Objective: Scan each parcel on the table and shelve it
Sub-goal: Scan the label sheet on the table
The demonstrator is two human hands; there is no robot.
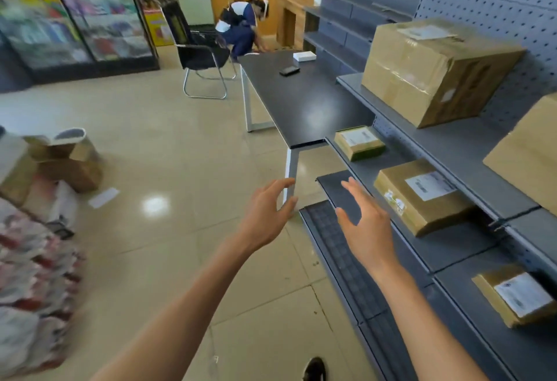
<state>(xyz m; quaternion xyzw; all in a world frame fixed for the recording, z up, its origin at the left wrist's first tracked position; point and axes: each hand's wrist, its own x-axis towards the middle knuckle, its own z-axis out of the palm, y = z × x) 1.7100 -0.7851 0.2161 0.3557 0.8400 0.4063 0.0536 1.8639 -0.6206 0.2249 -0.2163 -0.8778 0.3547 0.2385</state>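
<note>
Grey shelves [470,151] already carry parcels, so the left hand [265,215] and right hand [364,224] hang empty, fingers spread, well short of the counter [301,103].

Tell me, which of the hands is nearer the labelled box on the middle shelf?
Right. The right hand hovers open just left of the labelled box, not touching it; the left hand hangs farther left, over the floor.

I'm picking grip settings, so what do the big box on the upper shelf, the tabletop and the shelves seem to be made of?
Big box: brown corrugated cardboard by the look, matte, sealed with glossy clear tape that catches the light.
Tabletop: smooth black board, probably laminate, semi-gloss; it mirrors the ceiling light.
Shelves: likely painted sheet metal, matte grey, with a perforated back panel.
</note>
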